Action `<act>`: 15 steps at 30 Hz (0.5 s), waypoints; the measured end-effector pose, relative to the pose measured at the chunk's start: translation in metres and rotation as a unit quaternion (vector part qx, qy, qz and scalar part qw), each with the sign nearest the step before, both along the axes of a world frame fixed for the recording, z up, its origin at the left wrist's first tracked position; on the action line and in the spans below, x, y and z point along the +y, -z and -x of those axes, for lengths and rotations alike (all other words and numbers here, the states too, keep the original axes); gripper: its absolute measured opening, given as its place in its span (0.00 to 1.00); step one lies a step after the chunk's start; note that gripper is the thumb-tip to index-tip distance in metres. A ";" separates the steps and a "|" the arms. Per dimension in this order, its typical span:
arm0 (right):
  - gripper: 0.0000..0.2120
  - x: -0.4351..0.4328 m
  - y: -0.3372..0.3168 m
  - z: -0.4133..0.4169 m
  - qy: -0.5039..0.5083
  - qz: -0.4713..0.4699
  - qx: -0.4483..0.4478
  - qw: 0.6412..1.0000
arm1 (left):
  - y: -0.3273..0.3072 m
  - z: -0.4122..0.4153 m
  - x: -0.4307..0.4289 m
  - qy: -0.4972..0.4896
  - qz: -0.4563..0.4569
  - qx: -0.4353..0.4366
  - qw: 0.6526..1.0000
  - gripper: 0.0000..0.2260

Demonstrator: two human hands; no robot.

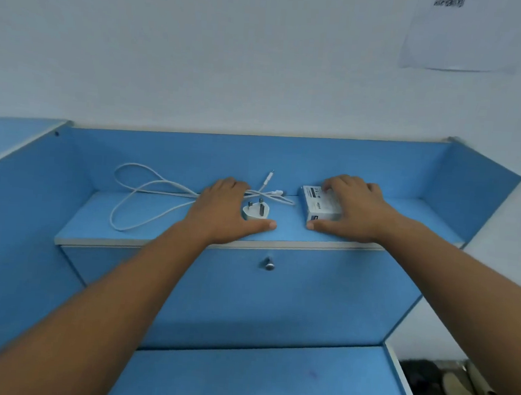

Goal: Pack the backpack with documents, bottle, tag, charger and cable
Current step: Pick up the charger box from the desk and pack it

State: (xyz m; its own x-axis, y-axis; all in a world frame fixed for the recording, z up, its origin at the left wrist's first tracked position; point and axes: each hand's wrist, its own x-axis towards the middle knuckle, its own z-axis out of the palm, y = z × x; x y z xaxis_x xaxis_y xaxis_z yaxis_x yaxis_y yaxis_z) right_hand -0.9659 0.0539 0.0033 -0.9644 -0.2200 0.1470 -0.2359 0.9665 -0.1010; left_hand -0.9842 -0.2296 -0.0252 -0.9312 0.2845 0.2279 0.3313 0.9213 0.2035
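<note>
Your left hand [221, 208] lies spread and open over one white cable [148, 189] beside one three-pin charger [256, 211] at frame centre, while your right hand [352, 208], fingers splayed, cups one small white box [318, 206] on the blue shelf [90, 225]. Packing looks barely begun: no backpack, documents, bottle or tag appear.

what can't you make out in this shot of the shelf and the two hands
- White cable, head view: its middle runs under the left hand.
- White box: the right hand covers much of it; label print too small.
- Right grip: closed or only resting, unclear.
- Backpack, bottle, documents: out of frame.
- Wall sheet: cut off by the top edge.
</note>
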 end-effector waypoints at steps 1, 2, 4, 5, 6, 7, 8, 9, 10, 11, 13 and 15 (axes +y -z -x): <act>0.42 0.000 0.000 0.003 0.003 -0.001 0.001 1.000 | 0.002 0.003 0.001 0.001 -0.006 0.001 1.000 0.43; 0.42 0.001 0.001 0.005 0.007 -0.003 0.005 1.000 | 0.002 0.004 0.001 0.004 -0.008 0.006 1.000 0.40; 0.44 0.002 0.000 0.007 0.018 -0.010 0.006 1.000 | 0.002 0.006 0.003 0.024 -0.006 0.020 0.999 0.35; 0.45 0.002 0.001 0.008 0.021 -0.014 0.001 1.000 | 0.002 0.006 0.003 0.040 -0.007 0.025 0.999 0.32; 0.45 0.001 0.002 0.010 0.021 -0.016 -0.003 1.000 | 0.002 0.007 0.003 0.057 -0.009 0.027 0.998 0.29; 0.46 0.001 0.002 0.010 0.021 -0.015 -0.006 1.000 | 0.003 0.007 0.003 0.072 -0.010 0.026 0.997 0.26; 0.46 0.000 0.003 0.010 0.021 -0.010 -0.008 1.000 | 0.003 0.006 0.003 0.083 -0.009 0.022 0.996 0.23; 0.45 -0.001 0.003 0.010 0.021 -0.004 -0.009 1.000 | 0.003 0.006 0.003 0.088 -0.007 0.016 0.996 0.22; 0.45 -0.001 0.003 0.008 0.021 0.003 -0.012 1.000 | 0.003 0.006 0.002 0.089 -0.002 0.009 0.996 0.20; 0.46 -0.002 0.003 0.007 0.021 0.009 -0.015 1.000 | 0.003 0.006 0.002 0.087 0.003 0.005 0.996 0.20; 0.46 -0.002 0.002 0.002 0.021 0.026 -0.020 0.999 | 0.002 0.007 0.001 0.083 0.021 0.005 0.996 0.20; 0.45 -0.002 -0.001 -0.003 0.025 0.046 -0.027 0.998 | 0.000 0.007 0.002 0.075 0.041 0.014 0.996 0.21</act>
State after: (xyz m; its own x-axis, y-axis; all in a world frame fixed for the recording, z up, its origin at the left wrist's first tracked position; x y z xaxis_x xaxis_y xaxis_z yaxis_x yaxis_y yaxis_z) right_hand -0.9629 0.0514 0.0044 -0.9809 -0.1597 0.1111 -0.1796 0.9627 -0.2023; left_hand -0.9911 -0.2276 -0.0256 -0.8703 0.4389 0.2236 0.4711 0.8743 0.1175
